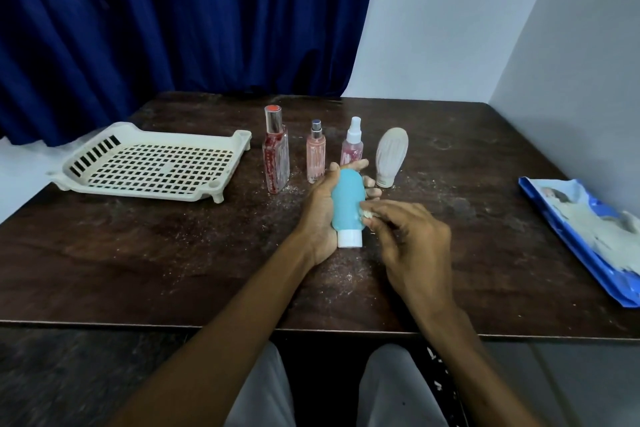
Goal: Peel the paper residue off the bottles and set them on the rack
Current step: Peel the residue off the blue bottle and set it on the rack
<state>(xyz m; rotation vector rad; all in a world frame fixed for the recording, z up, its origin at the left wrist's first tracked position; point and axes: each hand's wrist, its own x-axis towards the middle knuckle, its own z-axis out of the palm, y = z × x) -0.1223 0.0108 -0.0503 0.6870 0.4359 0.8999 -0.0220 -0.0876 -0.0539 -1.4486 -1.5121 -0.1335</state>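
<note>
Lying in the left grip (pixel 318 218), the teal bottle (pixel 346 201) is held over the middle of the counter (pixel 173 253), its white cap (pixel 349 238) turned toward the near edge; the fingers are curled round its far end and right side. A white paper scrap (pixel 367 215) at the bottle's right side is pinched by the right grip (pixel 412 239), whose fingertips are drawn together on it. Four more bottles are stood in a row toward the far edge: a red bottle (pixel 276 152), a pink bottle (pixel 316 156), a spray bottle (pixel 353 146) and a white bottle (pixel 391 156), the last set on its cap. The rack (pixel 149 163) is seen at the left edge, well apart from both grips. A blue bag (pixel 595 236) is laid at the right edge. Pale crumbs (pixel 346 277) are scattered over the counter.
</note>
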